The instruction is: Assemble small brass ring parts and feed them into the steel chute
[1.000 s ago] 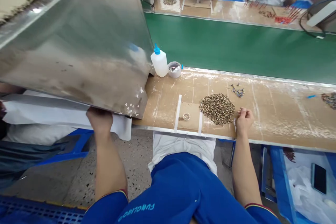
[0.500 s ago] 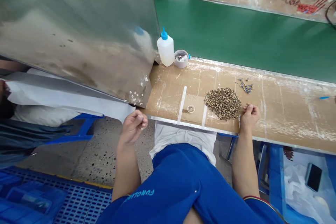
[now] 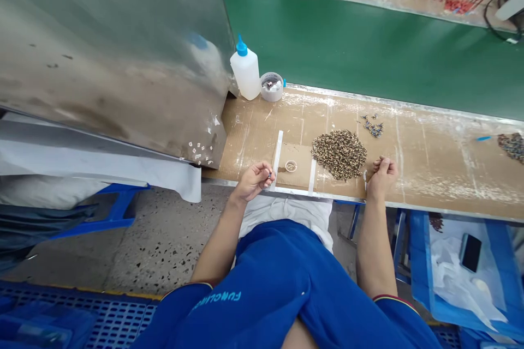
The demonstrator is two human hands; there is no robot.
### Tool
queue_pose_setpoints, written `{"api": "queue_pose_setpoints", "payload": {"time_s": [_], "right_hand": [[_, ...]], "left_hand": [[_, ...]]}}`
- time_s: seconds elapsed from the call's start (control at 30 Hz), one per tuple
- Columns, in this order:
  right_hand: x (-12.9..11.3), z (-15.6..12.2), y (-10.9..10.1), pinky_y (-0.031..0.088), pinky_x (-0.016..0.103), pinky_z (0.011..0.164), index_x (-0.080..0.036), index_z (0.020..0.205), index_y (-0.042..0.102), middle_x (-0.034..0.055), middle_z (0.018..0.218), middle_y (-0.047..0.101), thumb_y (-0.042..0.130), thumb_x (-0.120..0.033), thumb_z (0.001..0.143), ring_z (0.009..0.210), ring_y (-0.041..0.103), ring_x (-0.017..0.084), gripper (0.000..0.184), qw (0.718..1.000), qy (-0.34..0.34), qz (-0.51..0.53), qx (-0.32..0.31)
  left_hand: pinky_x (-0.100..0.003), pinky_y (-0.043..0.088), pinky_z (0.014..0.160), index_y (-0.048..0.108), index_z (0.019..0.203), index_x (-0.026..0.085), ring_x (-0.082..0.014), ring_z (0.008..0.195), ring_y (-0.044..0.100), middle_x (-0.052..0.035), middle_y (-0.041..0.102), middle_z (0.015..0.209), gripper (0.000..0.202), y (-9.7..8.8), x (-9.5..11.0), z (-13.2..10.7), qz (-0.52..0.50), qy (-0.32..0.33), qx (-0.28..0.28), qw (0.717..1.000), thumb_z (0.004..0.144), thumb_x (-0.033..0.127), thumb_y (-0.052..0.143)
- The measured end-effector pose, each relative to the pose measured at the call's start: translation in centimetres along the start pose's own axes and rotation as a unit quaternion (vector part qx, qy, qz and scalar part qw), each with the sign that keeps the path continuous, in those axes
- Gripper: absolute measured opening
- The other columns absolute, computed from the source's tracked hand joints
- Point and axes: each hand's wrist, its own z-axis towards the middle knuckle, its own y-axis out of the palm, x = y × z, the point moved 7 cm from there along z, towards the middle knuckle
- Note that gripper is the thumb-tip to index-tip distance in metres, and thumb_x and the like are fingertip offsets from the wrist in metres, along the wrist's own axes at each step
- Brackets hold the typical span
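My left hand rests at the front edge of the brown bench, fingers pinched on a tiny dark part I cannot name. It sits just left of a white strip that frames a small square with a little ring in it. My right hand lies curled on the bench right of a heap of small brass-coloured parts, its fingers closed on something I cannot make out. A few dark parts lie behind the heap.
A big metal hopper overhangs the left. A white glue bottle with blue cap and a small round tub stand at the bench's back left. A green conveyor belt runs behind. A phone lies in a blue bin, lower right.
My left hand came out from under the hopper and moved right, up onto the bench edge beside the white strip. My right hand has stayed next to the heap.
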Motion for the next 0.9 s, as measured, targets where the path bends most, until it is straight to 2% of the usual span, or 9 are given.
{"api": "queue_pose_setpoints", "payload": {"time_s": [0.1, 0.17, 0.2, 0.33, 0.4, 0.53, 0.67, 0.77, 0.9], "right_hand": [[-1.3, -2.7, 0.3, 0.037, 0.025, 0.053, -0.022, 0.082, 0.054, -0.0058, 0.064, 0.048, 0.047, -0.072, 0.087, 0.054, 0.043, 0.011, 0.051, 1.000, -0.017, 0.004, 0.017], [-2.4, -5.5, 1.6, 0.041, 0.027, 0.055, -0.022, 0.082, 0.056, -0.0045, 0.063, 0.051, 0.050, -0.071, 0.087, 0.056, 0.048, 0.012, 0.049, 1.000, -0.030, 0.007, -0.006], [-2.9, -7.1, 2.6, 0.044, 0.028, 0.057, -0.022, 0.082, 0.058, -0.0032, 0.064, 0.054, 0.053, -0.070, 0.086, 0.058, 0.052, 0.013, 0.048, 0.999, -0.035, 0.008, -0.034], [-4.3, -13.5, 8.6, 0.053, 0.033, 0.065, -0.022, 0.093, 0.065, 0.0025, 0.076, 0.066, 0.056, -0.060, 0.090, 0.068, 0.062, 0.018, 0.039, 0.959, -0.037, 0.023, -0.279], [-4.4, -15.5, 10.5, 0.054, 0.034, 0.068, -0.022, 0.097, 0.066, 0.0040, 0.081, 0.069, 0.059, -0.056, 0.090, 0.071, 0.064, 0.018, 0.036, 0.939, -0.020, 0.027, -0.342], [-4.4, -16.5, 12.3, 0.054, 0.033, 0.069, -0.021, 0.100, 0.066, 0.0042, 0.082, 0.070, 0.064, -0.052, 0.088, 0.072, 0.063, 0.018, 0.033, 0.928, -0.004, 0.034, -0.371], [-4.4, -16.5, 12.9, 0.053, 0.033, 0.068, -0.021, 0.098, 0.068, 0.0044, 0.082, 0.070, 0.064, -0.052, 0.087, 0.072, 0.062, 0.018, 0.033, 0.921, 0.004, 0.034, -0.389], [-4.6, -16.3, 13.0, 0.052, 0.032, 0.067, -0.021, 0.094, 0.070, 0.0050, 0.082, 0.070, 0.062, -0.053, 0.089, 0.073, 0.062, 0.018, 0.033, 0.921, 0.001, 0.029, -0.387], [-5.2, -16.2, 12.9, 0.051, 0.033, 0.066, -0.023, 0.089, 0.074, 0.0058, 0.085, 0.069, 0.062, -0.046, 0.092, 0.076, 0.061, 0.019, 0.027, 0.916, -0.040, 0.016, -0.399]], "left_hand": [[-0.011, 0.045, 0.047, 0.061, 0.074, 0.011, -0.0038, 0.050, 0.056, -0.0010, 0.067, 0.064, 0.054, 0.3, -0.8, 0.8, 0.011, 0.001, 0.011, 1.000, 0.052, 0.044, 0.098], [-0.013, 0.048, 0.050, 0.063, 0.076, 0.010, -0.0053, 0.052, 0.059, -0.0027, 0.069, 0.066, 0.051, 0.4, -1.2, 1.2, 0.030, 0.001, 0.016, 0.999, 0.055, 0.043, 0.097], [-0.014, 0.049, 0.051, 0.064, 0.077, 0.010, -0.0062, 0.053, 0.060, -0.0034, 0.070, 0.068, 0.051, 0.5, -1.4, 1.3, 0.041, 0.000, 0.016, 0.999, 0.055, 0.043, 0.096], [-0.019, 0.056, 0.061, 0.066, 0.078, 0.010, -0.0104, 0.062, 0.068, -0.0056, 0.074, 0.075, 0.048, 0.5, -2.0, 1.6, 0.083, 0.006, 0.019, 0.996, 0.057, 0.041, 0.096], [-0.022, 0.057, 0.066, 0.066, 0.078, 0.011, -0.0124, 0.066, 0.070, -0.0065, 0.075, 0.078, 0.045, 0.3, -2.0, 1.5, 0.109, 0.016, 0.024, 0.994, 0.060, 0.041, 0.094], [-0.022, 0.055, 0.058, 0.065, 0.086, 0.012, -0.0127, 0.058, 0.068, -0.0040, 0.073, 0.069, 0.043, -0.5, -1.8, 1.0, 0.184, 0.045, 0.055, 0.980, 0.063, 0.038, 0.090], [-0.022, 0.051, 0.051, 0.062, 0.079, 0.014, -0.0120, 0.051, 0.063, -0.0006, 0.067, 0.060, 0.035, -0.9, -1.4, 0.8, 0.243, 0.071, 0.071, 0.965, 0.066, 0.036, 0.087], [-0.023, 0.052, 0.055, 0.064, 0.077, 0.014, -0.0124, 0.055, 0.063, -0.0010, 0.068, 0.064, 0.032, -1.0, -1.2, 0.9, 0.272, 0.081, 0.081, 0.955, 0.066, 0.035, 0.086], [-0.026, 0.054, 0.065, 0.068, 0.081, 0.014, -0.0144, 0.065, 0.065, -0.0028, 0.070, 0.073, 0.028, -0.6, -0.9, 1.1, 0.303, 0.100, 0.079, 0.944, 0.068, 0.034, 0.084]]}}
